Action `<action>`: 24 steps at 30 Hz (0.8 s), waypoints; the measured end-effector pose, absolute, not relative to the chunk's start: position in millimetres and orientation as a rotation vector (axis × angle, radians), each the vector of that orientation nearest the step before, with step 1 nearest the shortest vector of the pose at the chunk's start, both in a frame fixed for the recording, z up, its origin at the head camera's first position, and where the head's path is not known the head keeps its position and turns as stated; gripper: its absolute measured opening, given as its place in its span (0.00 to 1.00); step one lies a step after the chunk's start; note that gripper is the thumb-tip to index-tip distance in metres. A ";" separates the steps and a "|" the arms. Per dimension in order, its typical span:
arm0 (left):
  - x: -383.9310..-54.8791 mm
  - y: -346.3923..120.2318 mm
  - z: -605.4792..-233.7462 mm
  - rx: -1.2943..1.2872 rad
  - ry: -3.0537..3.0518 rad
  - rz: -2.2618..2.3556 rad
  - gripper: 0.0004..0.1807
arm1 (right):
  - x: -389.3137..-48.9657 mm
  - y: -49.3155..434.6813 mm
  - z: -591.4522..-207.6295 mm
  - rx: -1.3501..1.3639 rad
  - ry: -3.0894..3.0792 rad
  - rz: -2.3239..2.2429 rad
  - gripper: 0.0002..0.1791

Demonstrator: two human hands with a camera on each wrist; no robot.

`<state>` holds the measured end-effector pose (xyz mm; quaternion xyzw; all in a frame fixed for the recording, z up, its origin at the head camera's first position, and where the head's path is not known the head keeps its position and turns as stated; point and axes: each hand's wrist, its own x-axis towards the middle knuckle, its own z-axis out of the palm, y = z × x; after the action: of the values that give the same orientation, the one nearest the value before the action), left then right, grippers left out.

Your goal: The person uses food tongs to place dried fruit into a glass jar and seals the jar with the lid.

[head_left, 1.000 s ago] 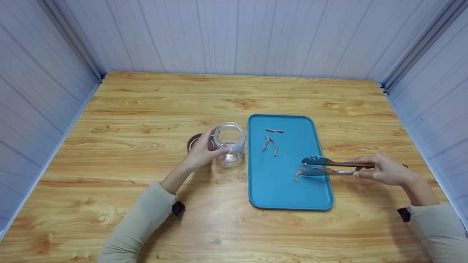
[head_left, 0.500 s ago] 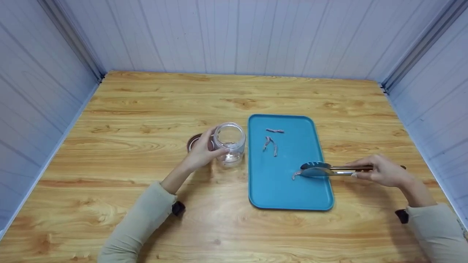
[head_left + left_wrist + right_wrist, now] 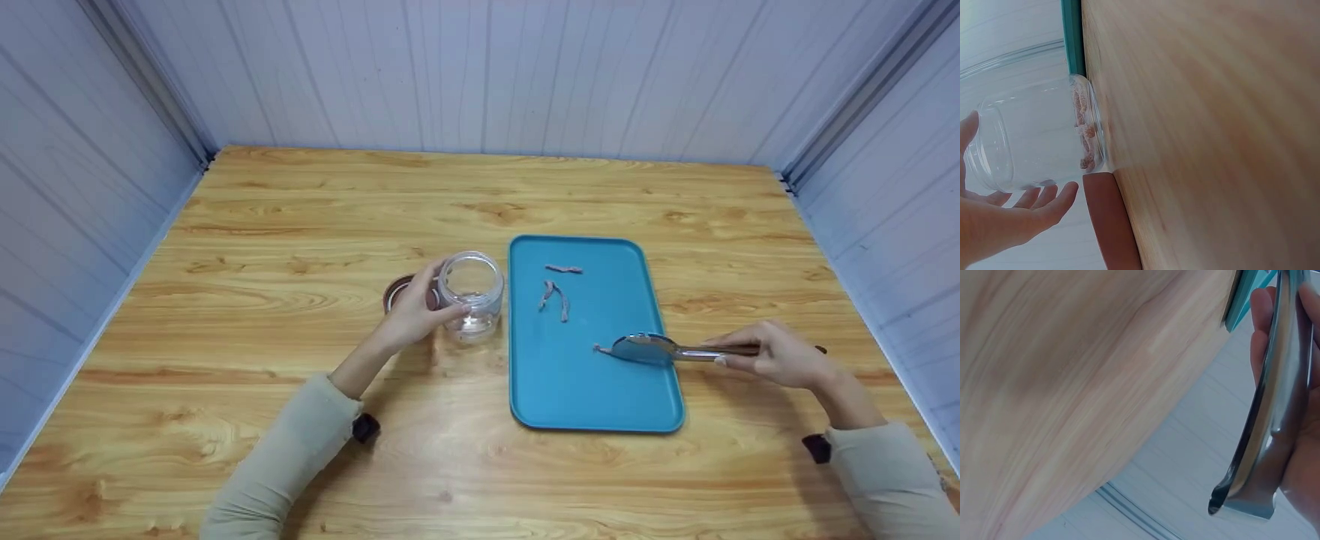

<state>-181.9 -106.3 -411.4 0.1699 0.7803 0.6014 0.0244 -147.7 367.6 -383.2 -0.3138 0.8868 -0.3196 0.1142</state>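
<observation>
My left hand (image 3: 411, 311) grips a clear jar (image 3: 486, 301), thumb on its near side and fingers around the back. The jar stands upright without a lid; several reddish-brown strips (image 3: 1085, 129) lie on its bottom in the left wrist view. My right hand (image 3: 781, 356) holds metal tongs (image 3: 643, 349), pressed together over the right part of a blue tray (image 3: 585, 401). The end of a thin brownish-pink strip (image 3: 601, 349) sticks out of the tongs' tips; the rest is hidden between them. Farther back on the tray lie a short strip (image 3: 564, 268) and a forked-looking pair (image 3: 556, 300).
A brown round lid (image 3: 396, 288) lies on the wooden table (image 3: 315, 210) just left of the jar, partly behind my left hand. The tray's raised rim runs close along the jar's right side. Pale panelled walls (image 3: 480, 75) enclose the table at the back and sides.
The tongs have gone from spread to pressed together on the strip, and less of it shows. My right hand has shifted slightly left and nearer. The left hand and jar stay in place.
</observation>
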 end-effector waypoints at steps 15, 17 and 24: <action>-181.7 -106.7 -411.4 0.532 2.414 1.858 0.40 | -155.0 375.0 -398.1 -0.865 2.591 -0.985 0.12; -181.9 -106.7 -411.3 0.523 2.412 1.855 0.40 | -155.2 374.4 -397.3 -0.875 2.583 -1.004 0.11; -182.3 -106.8 -411.1 0.520 2.397 1.857 0.40 | -152.5 364.7 -386.3 -0.891 2.575 -1.064 0.10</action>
<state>-182.3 -106.8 -411.1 0.1690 0.7787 0.6033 0.0323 -152.5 364.7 -386.3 -0.3027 0.8751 -0.3618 0.1079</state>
